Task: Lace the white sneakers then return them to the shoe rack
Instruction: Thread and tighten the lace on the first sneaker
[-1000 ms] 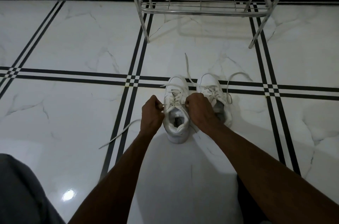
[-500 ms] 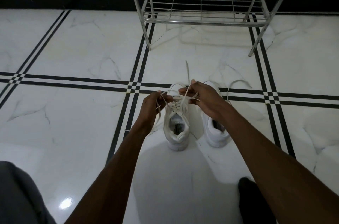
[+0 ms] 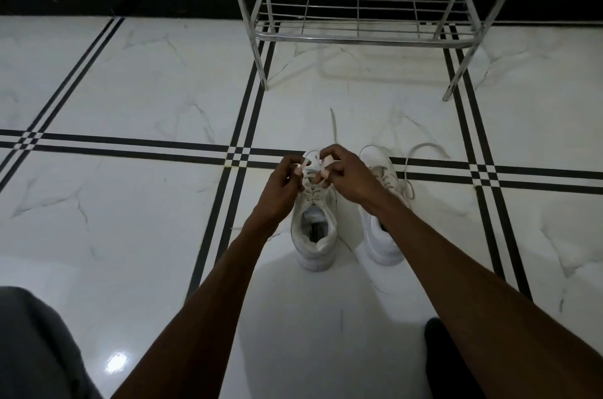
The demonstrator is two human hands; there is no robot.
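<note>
Two white sneakers stand side by side on the marble floor, heels toward me. Over the tongue of the left sneaker (image 3: 315, 235), my left hand (image 3: 282, 189) and my right hand (image 3: 349, 175) each pinch an end of its white lace (image 3: 306, 163). One lace end (image 3: 333, 124) trails forward on the floor beyond my fingers. The right sneaker (image 3: 380, 235) is partly hidden by my right forearm; its loose lace (image 3: 424, 150) loops on the floor to the right. The metal shoe rack (image 3: 359, 36) stands against the wall ahead, its lower shelf bare.
The floor (image 3: 146, 98) is glossy white marble tile with black double lines. A black skirting band (image 3: 130, 3) runs along the wall. My grey-clad knee (image 3: 36, 349) fills the bottom left corner, and a dark shape (image 3: 437, 353) lies under my right arm.
Both hands have moved from the sneaker's collar up to its tongue, bringing the lace ends together. The lace that lay on the floor to the left has been drawn in. The view tilted up.
</note>
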